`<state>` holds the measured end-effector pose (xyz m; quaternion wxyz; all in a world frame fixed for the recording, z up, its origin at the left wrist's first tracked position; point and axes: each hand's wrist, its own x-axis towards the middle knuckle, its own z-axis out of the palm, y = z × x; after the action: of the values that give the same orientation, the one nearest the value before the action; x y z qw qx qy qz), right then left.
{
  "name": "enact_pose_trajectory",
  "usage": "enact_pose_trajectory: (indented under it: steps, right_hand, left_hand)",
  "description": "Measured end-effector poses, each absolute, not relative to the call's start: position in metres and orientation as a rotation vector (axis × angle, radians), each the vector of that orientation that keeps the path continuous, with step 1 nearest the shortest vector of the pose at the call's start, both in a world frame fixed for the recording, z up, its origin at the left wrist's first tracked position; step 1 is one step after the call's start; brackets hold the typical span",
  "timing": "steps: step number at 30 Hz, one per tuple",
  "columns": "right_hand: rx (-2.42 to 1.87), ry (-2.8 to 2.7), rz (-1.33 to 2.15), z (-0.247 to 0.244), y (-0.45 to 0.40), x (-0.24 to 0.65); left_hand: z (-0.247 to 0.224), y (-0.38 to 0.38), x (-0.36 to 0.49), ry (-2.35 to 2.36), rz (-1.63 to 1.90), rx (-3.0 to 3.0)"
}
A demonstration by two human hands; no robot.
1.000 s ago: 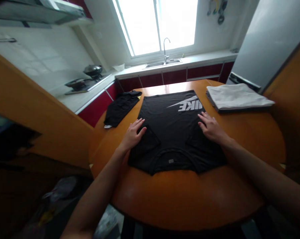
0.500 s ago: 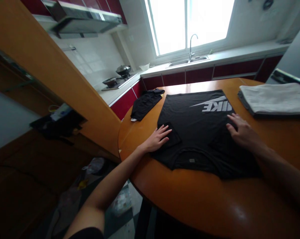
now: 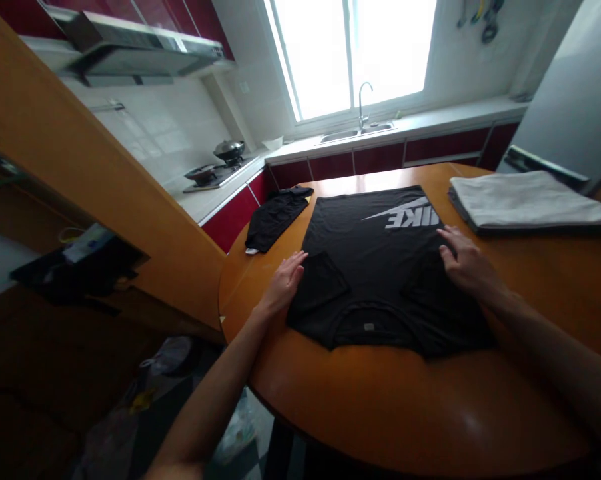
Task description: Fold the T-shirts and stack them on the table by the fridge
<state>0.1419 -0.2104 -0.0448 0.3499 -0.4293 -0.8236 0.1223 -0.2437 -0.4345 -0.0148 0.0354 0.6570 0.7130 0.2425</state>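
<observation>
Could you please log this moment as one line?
left hand: open, at shirt's edge | right hand: open, at opposite edge | black shirt: spread on table, neckline toward person

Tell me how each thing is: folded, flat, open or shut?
Black shirt: flat, sleeves folded in
Smaller black garment: folded, it seems
White cloth: folded
Far pot: lid on
Window: too bright to tell
Left hand: open
Right hand: open

The black shirt [image 3: 370, 247] reads "NIKE" upside down, its N partly hidden; the collar label [image 3: 369, 327] is too small to read.
</observation>
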Motion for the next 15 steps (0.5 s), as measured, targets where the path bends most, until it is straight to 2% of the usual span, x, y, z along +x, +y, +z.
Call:
enact_pose_trajectory:
  steps: [4, 15]
  right_hand:
    - [-1.180, -2.137, 0.263, -0.045, -0.207, 0.144]
    - [-1.308, -2.564, 0.230, -0.059, -0.230, 0.127]
  left_hand:
    - [-0.015, -0.434, -0.249, 2.246, 0.847, 2.065]
    - [-0.035, -0.430, -0.246, 2.157, 0.258, 2.126]
